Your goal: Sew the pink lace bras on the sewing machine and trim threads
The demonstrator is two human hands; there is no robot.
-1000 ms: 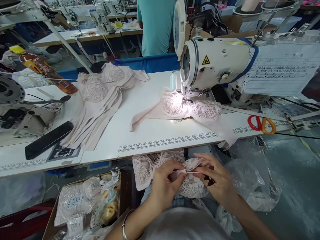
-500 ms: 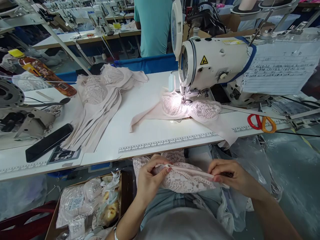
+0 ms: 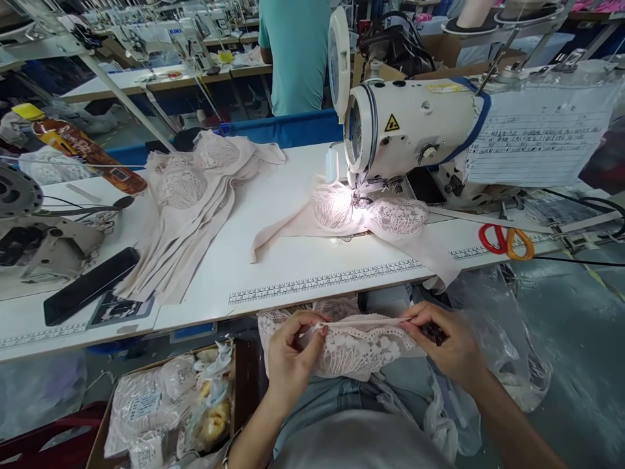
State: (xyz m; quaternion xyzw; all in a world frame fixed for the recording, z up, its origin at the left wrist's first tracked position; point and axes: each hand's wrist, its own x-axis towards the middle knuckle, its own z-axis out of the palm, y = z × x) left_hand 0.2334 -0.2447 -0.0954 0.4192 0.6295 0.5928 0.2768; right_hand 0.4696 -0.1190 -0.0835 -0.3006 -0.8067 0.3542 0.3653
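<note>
Pale-pink floral lace piece (image 3: 361,350) is being finger-pinched along far edge by left hand (image 3: 291,357) and right hand (image 3: 448,342), ideally evenly taut.

Before you, a white desk (image 3: 227,260) runs left to right, with a blue panel (image 3: 300,127) along its far edge. Beyond, at far left, stand a pale table (image 3: 112,83) and sewing machines (image 3: 188,51). To your right, the grey-green floor (image 3: 586,339) shines faintly.
</note>
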